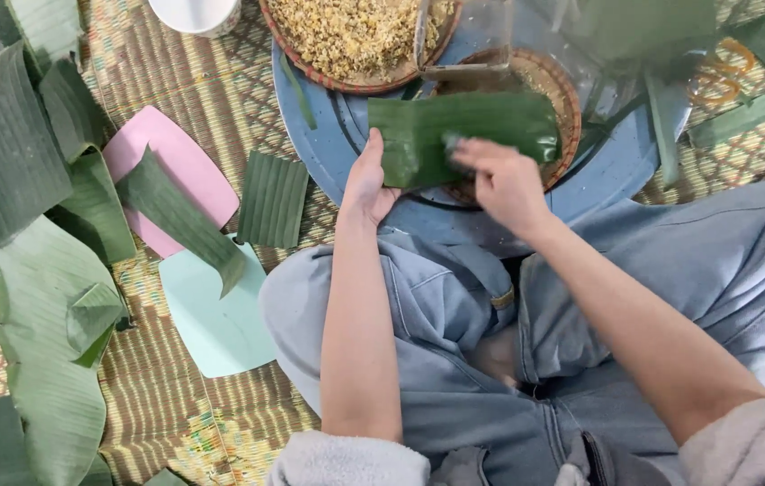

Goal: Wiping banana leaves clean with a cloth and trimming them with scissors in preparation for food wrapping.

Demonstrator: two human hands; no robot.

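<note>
My left hand (367,184) holds the left end of a rectangular green banana leaf piece (481,126), thumb under its edge. On the middle of the same leaf rests my right hand (501,183), fingers bent and pressing on its surface, slightly blurred. The leaf is held flat above a round blue tray (319,135). Under the leaf's right part sits a small woven basket (561,85), partly hidden. I sit cross-legged in blue trousers.
A woven tray (355,40) of yellowish crumbly filling stands at the back, next to a clear plastic container (468,36). Large banana leaves (31,234), cut strips, a pink board (180,166) and a pale green board (211,319) lie on the woven mat at left.
</note>
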